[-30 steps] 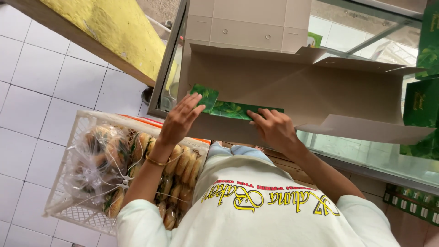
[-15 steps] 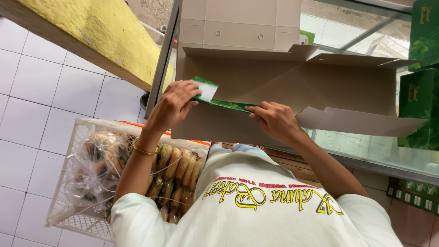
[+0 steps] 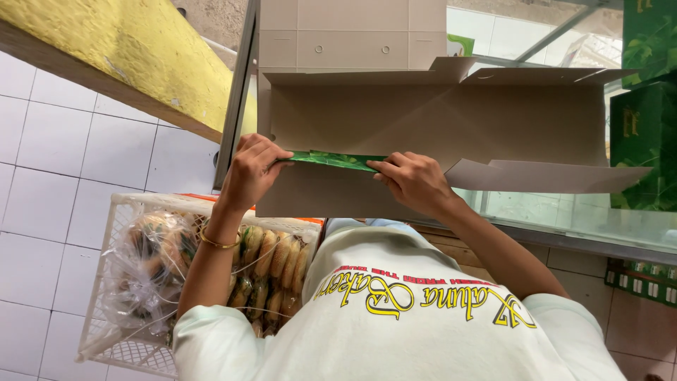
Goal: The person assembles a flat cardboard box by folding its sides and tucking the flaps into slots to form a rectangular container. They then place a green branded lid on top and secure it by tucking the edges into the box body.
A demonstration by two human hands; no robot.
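A flat grey cardboard box (image 3: 423,120) lies unfolded on a glass counter top in front of me, its green printed outside showing along one folded flap (image 3: 331,160). My left hand (image 3: 250,173) pinches the left end of that green flap. My right hand (image 3: 416,183) grips the same flap at its right end, fingers curled over the edge. Both hands hold the flap folded up against the box's grey inner panel. A gold bangle (image 3: 215,242) sits on my left wrist.
A white plastic crate (image 3: 134,282) of bagged bread rolls stands on the white tiled floor at my lower left. Green printed boxes (image 3: 645,134) stack at the right on the glass counter (image 3: 564,212). A yellow beam (image 3: 134,56) runs across the upper left.
The green flap has gone from raised and facing me to folded nearly edge-on against the box. Both hands have moved lower and closed on its ends.
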